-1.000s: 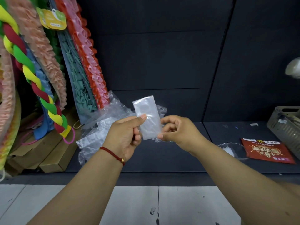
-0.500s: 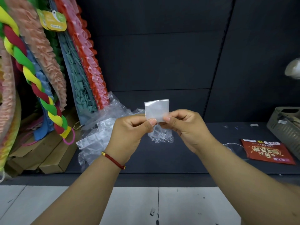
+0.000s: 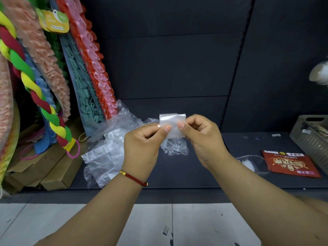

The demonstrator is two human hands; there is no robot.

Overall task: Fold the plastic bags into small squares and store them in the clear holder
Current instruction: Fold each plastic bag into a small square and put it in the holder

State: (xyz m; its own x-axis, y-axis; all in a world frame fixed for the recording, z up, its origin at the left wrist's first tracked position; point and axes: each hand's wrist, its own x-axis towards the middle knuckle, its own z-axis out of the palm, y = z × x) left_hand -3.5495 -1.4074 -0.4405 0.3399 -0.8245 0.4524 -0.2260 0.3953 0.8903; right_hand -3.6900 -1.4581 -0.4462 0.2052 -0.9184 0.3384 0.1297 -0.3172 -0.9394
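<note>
A small folded square of clear plastic bag is held up above the dark shelf. My left hand pinches its left edge between thumb and fingertips, and my right hand pinches its right edge the same way. Below the square lies a crumpled bag, and a loose pile of clear bags spreads to the left on the shelf. The clear holder sits low on the shelf at the right, partly behind my right forearm, with something white inside.
A red printed packet lies right of the holder, and a grey slotted basket stands at the far right. Coloured ruffled and braided goods hang at the left above cardboard boxes. The black shelf edge meets a tiled floor.
The long strip of bag was folded over into a small square. Both hands shifted their pinch onto the square's side edges and lowered it a little.
</note>
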